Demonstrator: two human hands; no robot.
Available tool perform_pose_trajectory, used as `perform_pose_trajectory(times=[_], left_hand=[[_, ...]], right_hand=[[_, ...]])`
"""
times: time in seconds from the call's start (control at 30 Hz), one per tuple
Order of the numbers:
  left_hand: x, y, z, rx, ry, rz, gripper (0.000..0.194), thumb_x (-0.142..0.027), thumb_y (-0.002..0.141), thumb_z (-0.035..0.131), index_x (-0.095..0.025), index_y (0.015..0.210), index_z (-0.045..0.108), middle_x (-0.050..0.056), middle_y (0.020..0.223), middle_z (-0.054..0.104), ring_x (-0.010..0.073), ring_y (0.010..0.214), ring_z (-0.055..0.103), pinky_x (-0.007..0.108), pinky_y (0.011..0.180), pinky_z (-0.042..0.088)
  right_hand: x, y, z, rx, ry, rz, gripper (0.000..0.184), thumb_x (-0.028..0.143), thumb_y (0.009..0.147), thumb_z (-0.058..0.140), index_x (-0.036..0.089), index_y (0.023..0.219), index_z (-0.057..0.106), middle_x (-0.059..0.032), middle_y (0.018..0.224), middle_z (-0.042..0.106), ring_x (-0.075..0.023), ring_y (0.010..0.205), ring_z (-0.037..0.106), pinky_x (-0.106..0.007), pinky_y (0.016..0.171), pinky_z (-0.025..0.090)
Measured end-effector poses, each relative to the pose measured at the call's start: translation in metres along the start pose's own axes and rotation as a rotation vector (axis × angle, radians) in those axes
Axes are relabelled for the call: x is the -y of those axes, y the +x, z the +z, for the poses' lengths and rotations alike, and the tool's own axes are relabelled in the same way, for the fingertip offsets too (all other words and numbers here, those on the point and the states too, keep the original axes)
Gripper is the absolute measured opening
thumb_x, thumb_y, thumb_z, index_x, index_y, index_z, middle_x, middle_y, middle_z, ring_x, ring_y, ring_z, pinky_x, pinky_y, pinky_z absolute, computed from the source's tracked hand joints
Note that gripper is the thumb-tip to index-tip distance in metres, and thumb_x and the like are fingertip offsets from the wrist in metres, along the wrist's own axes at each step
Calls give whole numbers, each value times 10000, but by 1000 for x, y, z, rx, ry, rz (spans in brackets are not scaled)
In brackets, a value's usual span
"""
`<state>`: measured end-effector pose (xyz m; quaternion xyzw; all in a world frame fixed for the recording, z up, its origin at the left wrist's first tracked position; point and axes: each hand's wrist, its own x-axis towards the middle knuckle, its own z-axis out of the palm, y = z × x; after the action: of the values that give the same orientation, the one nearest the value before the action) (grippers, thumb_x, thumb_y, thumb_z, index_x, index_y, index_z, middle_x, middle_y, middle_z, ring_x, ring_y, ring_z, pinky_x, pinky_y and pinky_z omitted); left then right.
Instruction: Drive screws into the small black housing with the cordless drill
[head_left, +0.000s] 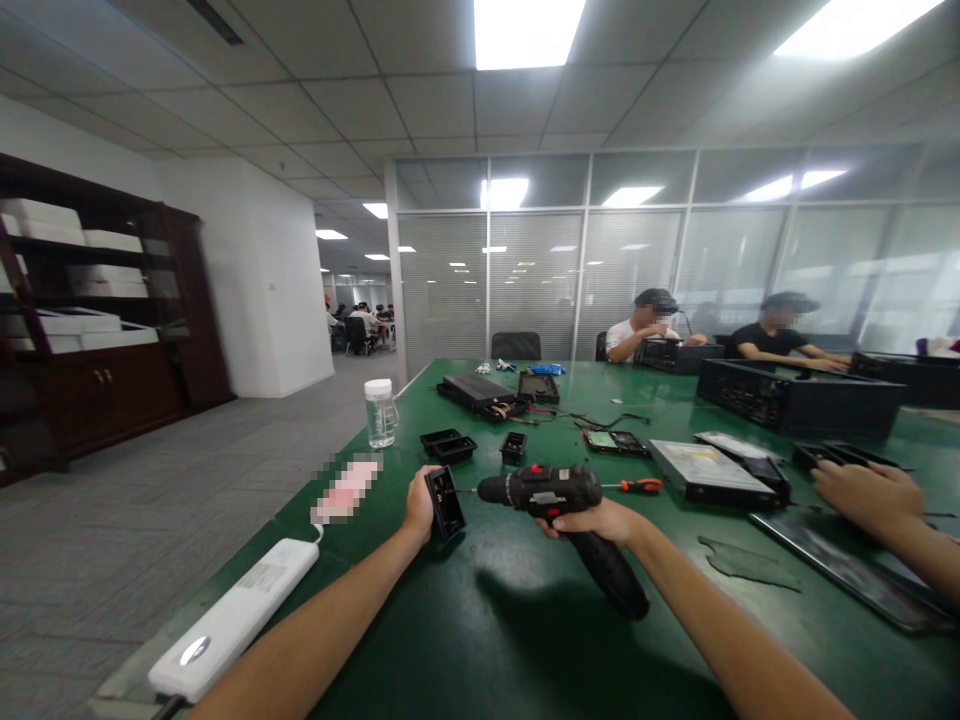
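Reaches in with two forearms point(324, 632), angled together over the green table point(420, 640). Grips one black drill point(551, 489) in the right hand point(596, 522), with fingers curled round its upper handle point(609, 575); aims the bit point(466, 491) left, body level and crosswise. Clasps one black box point(448, 508) in the left hand point(420, 508), tilted open-side to the bit; cannot tell whether touching. Shows one orange screwdriver point(642, 486), then one clear bottle point(381, 416), beyond.

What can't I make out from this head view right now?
All in the head view:
Left hand: some fingers hidden behind the black casing.
Right hand: fingers partly hidden by the drill.
Drill bit: tip too small to tell whether it touches the black casing.
Pink item: blurred by pixelation.
Co-worker's arm: cut off by the right edge.
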<state>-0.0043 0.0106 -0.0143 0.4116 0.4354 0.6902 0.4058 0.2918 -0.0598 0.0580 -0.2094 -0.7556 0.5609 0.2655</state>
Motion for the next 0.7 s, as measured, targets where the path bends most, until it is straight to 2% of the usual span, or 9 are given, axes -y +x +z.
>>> perform_pose_trajectory(times=[0.7], left_hand=[[2,1,1,0,-35,6,321,-453,727,465,-188,776,640,-3,647,603,158,578,556,284,588,452]], right_hand=[[-2,0,-2,17,-23,-24,292,331,762,662,78,901,618,-53,791,568,-137,732,516,-263,695,413]])
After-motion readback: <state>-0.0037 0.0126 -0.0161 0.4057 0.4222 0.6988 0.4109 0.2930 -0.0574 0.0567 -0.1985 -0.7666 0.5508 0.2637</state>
